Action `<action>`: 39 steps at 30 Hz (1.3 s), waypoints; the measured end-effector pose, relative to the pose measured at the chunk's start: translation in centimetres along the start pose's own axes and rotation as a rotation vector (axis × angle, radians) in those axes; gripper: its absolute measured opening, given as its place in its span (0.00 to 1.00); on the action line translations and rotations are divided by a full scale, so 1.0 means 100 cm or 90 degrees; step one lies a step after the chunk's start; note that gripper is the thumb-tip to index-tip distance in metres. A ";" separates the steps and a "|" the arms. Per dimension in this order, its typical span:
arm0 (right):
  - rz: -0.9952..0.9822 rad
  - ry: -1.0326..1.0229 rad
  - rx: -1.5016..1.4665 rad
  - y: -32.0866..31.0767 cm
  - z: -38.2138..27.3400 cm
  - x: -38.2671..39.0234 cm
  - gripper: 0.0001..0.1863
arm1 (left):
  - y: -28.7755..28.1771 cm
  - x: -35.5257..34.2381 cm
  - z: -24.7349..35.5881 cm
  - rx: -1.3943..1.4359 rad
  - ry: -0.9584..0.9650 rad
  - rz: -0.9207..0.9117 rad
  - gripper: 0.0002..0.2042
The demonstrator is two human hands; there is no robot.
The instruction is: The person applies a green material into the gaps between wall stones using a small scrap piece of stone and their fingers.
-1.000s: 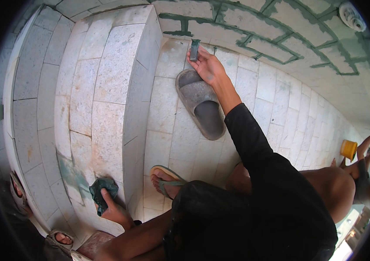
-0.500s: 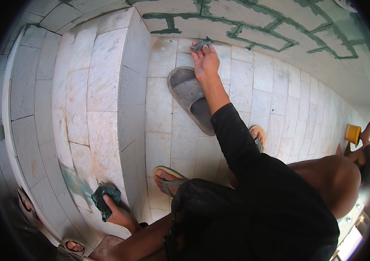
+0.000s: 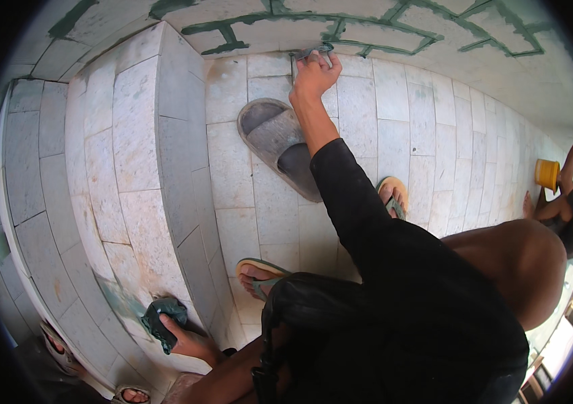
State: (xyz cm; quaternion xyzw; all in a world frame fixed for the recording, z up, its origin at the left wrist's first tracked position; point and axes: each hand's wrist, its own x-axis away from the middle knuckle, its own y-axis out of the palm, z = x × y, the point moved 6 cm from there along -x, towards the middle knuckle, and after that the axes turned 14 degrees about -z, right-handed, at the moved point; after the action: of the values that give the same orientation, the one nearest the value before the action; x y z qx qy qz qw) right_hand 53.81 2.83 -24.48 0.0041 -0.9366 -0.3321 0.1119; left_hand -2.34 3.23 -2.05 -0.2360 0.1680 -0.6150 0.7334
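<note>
My left hand [image 3: 191, 343] grips a crumpled dark green plastic bag [image 3: 160, 322], resting on the white tiled step [image 3: 131, 168]. Green smears mark the tiles beside it. With arm stretched forward, my right hand [image 3: 314, 77] pinches a small flat grey piece [image 3: 313, 52] smeared with green paste. That piece is at the corner where the floor meets the tiled wall [image 3: 266, 42], by a green line in a floor joint; whether it touches is hard to tell. Thick green paste lines [image 3: 340, 30] trace the wall joints. Below my right hand lies a worn grey slide sandal [image 3: 276, 138].
My feet in flip-flops [image 3: 263, 271] are on the white tiled floor [image 3: 232, 175]. At the far right another person [image 3: 562, 209] sits near a yellow bucket [image 3: 546, 174]. Another person's sandalled feet [image 3: 131, 394] show at the lower left, near the step's outer edge.
My right hand has turned over and brought the grey piece to the foot of the wall. My left hand still holds the bag on the step. The view has shifted slightly.
</note>
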 end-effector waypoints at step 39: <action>0.036 -0.103 0.232 0.001 -0.012 -0.004 0.25 | -0.007 -0.010 -0.014 0.013 0.032 -0.014 0.27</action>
State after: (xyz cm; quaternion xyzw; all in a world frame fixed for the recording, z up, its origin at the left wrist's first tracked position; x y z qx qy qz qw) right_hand 54.48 2.21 -23.58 -0.0285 -0.9869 -0.1528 0.0432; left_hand -3.82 3.96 -2.86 -0.2146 0.1776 -0.6304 0.7245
